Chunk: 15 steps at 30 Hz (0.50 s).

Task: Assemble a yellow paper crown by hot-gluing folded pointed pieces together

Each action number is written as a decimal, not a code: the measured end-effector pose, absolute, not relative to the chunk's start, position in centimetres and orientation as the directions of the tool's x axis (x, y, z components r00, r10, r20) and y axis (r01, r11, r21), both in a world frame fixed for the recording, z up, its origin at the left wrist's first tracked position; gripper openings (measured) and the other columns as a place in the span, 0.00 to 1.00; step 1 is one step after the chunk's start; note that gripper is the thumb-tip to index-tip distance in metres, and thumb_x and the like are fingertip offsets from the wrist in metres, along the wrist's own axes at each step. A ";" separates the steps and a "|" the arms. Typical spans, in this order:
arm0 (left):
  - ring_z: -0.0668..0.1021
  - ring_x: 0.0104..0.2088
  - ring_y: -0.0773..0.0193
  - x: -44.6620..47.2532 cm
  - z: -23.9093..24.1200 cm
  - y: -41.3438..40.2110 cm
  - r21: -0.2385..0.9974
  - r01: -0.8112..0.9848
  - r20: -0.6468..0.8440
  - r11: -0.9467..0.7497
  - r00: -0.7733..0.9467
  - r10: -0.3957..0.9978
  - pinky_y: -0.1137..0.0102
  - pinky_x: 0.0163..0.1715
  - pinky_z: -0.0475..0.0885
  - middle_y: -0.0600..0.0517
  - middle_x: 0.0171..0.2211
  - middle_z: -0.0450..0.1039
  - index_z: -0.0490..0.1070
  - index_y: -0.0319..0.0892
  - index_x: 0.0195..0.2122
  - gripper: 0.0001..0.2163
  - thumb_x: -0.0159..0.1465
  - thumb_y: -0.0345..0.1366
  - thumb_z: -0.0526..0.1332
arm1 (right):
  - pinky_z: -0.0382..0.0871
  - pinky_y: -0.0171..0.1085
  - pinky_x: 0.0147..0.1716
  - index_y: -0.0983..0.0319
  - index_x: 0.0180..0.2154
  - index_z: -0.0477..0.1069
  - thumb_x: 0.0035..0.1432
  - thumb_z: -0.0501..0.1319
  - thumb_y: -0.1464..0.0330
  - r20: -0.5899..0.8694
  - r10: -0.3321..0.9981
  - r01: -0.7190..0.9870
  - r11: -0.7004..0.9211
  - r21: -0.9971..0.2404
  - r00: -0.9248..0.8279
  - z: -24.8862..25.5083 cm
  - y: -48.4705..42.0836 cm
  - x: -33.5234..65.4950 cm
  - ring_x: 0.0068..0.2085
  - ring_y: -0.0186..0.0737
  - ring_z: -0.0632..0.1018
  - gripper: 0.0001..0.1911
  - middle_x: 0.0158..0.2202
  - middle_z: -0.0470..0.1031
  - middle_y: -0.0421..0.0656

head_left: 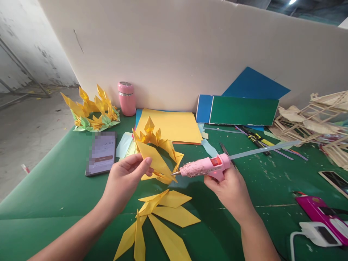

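My left hand point(133, 172) pinches a yellow folded-paper petal point(154, 157) between thumb and fingers, its far end pointing right and down. In my right hand point(231, 192) is a pink hot glue gun point(205, 166), its metal nozzle at the petal's lower right tip; I cannot tell whether they touch. A long clear glue stick point(263, 150) sticks out of the gun's back. Behind the petal stands a yellow folded-paper crown point(167, 146), partly hidden by it. Several loose yellow paper pieces point(174, 215) lie fanned out on the green table nearer to me.
At the back left are a yellow and green paper crown point(95, 123) and a pink flask point(127, 99). A phone point(102, 154) lies left of my hand. Yellow sheets point(168, 125), cutters point(255, 139) and wooden stick models point(301, 123) are behind. A white charger point(320, 233) sits at right.
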<state>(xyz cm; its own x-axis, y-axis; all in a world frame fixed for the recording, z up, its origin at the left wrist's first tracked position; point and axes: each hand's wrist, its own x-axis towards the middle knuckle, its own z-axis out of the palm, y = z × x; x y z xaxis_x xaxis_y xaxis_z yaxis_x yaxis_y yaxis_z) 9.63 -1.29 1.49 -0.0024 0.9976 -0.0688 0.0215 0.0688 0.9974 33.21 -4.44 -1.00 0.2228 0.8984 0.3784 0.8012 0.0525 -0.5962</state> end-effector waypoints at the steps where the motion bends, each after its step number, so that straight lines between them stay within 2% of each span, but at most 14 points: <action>1: 0.75 0.24 0.66 9.6 1.5 -1.3 0.997 0.023 -0.068 0.068 -0.007 0.998 0.73 0.29 0.71 0.55 0.20 0.73 0.77 0.43 0.26 0.10 0.51 0.44 0.68 | 0.63 0.35 0.18 0.58 0.29 0.63 0.44 0.55 0.62 0.381 0.897 0.801 0.053 -0.597 0.224 -1.0 -4.4 33.2 0.21 0.40 0.71 0.08 0.20 0.68 0.39; 15: 0.75 0.25 0.65 9.1 1.4 -0.9 0.997 0.010 -0.072 0.073 -0.064 0.995 0.72 0.29 0.71 0.53 0.21 0.75 0.78 0.42 0.28 0.11 0.50 0.44 0.68 | 0.63 0.36 0.18 0.59 0.29 0.64 0.43 0.55 0.62 0.384 0.896 0.804 0.051 -0.592 0.225 -0.8 -4.4 33.3 0.20 0.40 0.70 0.09 0.20 0.69 0.39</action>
